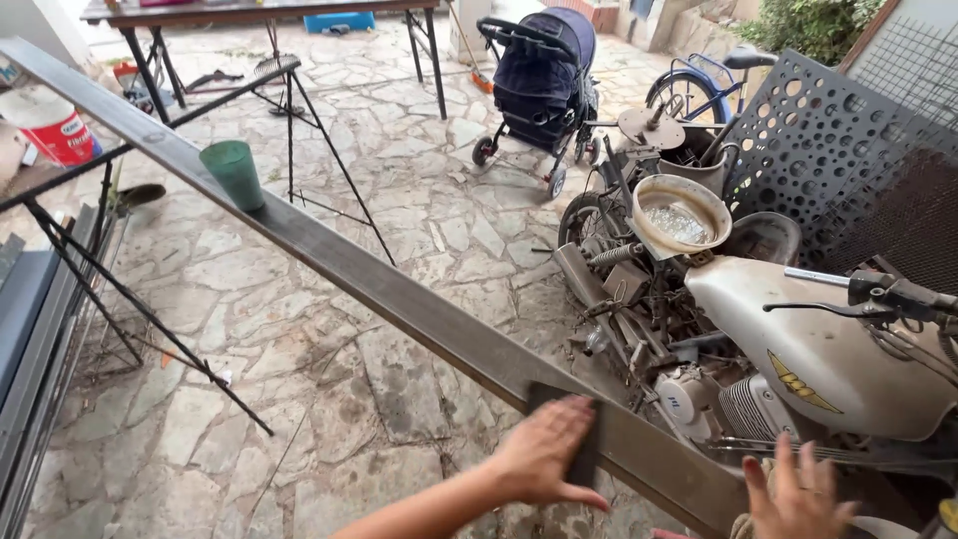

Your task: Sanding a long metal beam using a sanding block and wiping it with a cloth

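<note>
Stone patio, left hand (539,454) fingers pressing dark pad (577,439) on metal bar (399,294)

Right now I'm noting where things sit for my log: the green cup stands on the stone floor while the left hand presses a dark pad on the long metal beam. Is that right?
Not quite. In the head view the green cup stands on the long metal beam, not on the floor. The rest holds: the left hand presses a dark pad on that beam.

Left hand (544,449) pressed flat; right hand (798,494) spread.

Soft daylight, brighter top, hands (544,454) motion-blurred
</note>
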